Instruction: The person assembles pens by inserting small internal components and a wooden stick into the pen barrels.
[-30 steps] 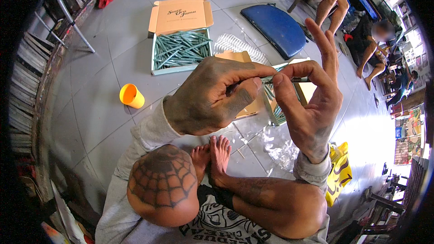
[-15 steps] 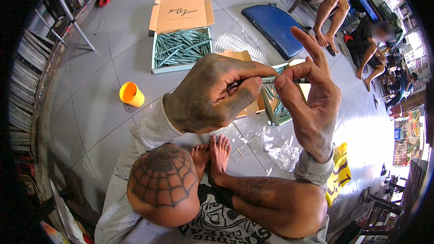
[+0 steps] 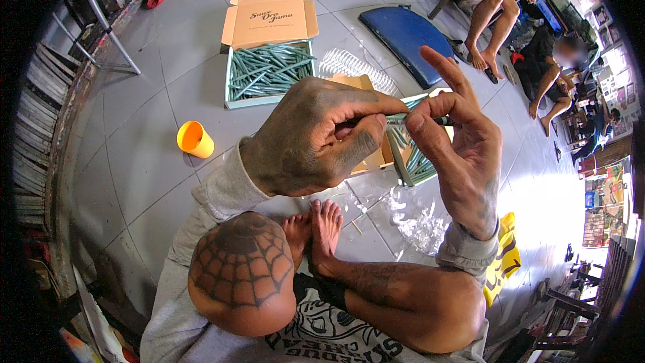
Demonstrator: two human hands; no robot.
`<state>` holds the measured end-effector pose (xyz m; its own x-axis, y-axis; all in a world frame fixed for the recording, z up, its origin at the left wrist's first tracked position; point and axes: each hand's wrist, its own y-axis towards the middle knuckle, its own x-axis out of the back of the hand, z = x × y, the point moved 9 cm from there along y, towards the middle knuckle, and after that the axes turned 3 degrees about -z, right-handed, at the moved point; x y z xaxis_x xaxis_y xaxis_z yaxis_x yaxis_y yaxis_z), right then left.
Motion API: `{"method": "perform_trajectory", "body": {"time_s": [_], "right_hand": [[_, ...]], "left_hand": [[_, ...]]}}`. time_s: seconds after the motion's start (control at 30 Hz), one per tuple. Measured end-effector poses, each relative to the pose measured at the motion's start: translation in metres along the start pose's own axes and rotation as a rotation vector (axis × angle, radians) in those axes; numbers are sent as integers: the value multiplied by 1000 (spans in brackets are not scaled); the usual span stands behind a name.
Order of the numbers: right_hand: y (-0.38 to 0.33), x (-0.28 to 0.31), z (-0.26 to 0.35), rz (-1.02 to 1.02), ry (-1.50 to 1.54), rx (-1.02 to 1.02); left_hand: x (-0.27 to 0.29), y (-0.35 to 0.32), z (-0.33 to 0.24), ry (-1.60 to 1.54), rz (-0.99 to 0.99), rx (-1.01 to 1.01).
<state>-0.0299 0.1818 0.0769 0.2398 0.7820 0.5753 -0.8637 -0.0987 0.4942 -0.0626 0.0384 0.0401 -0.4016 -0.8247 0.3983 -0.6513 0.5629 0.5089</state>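
My left hand and right hand raised together, both pinching one thin green stick between fingertips, stick level, bridging hands. Right index and middle fingers splayed upward, off stick. Just behind grip: small box with more green sticks. Far beyond left hand: open cardboard box full of same sticks. Orange cup well left of grip, on floor.

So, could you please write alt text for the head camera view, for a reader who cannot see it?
Seen from above, a seated person's left hand and right hand pinch a thin green stick between them above crossed legs. On the grey floor behind lie an open box of similar sticks and an orange cup.
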Motion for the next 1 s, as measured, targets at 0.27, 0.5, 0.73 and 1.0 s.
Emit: {"method": "perform_trajectory", "body": {"time_s": [0.27, 0.5, 0.73, 1.0], "right_hand": [[0, -6, -3, 57, 81, -22], [-3, -4, -10, 47, 151, -131], [0, 24, 17, -142, -119, 156], [-5, 7, 16, 1, -42, 72]], "left_hand": [[1, 0, -3, 30, 3, -8], [0, 0, 8, 23, 27, 119], [30, -3, 22, 11, -381, 96], [13, 1, 4, -62, -234, 55]]}}
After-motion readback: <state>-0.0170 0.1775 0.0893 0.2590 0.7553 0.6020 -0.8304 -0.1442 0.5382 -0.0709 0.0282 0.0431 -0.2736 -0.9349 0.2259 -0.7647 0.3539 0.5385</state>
